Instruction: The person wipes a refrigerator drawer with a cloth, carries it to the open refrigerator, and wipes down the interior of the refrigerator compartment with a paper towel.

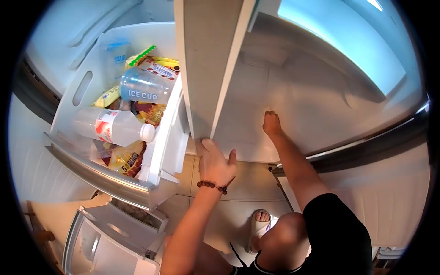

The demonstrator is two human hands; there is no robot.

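Note:
My left hand (214, 160) rests against the lower end of the grey upright divider (208, 68), thumb held apart, holding nothing; a beaded bracelet (212, 185) is on that wrist. Inside the right-hand compartment, my right hand (272, 123) is closed at the pale inner surface (247, 114). A small whitish spot shows at its fingertips, too small to name. Left of the divider, a pulled-out freezer drawer (158, 151) holds a clear bottle (123, 130) with a white cap, a plastic cup (142, 85) marked ICE CUP, and several food packets (127, 158).
Below the drawer, a removed clear bin (105, 243) stands on the tiled floor (220, 208). A lit shelf or drawer panel (343, 46) overhangs the right compartment. The open right door (380, 183) lies beside my right arm. My sandalled foot (261, 220) is below.

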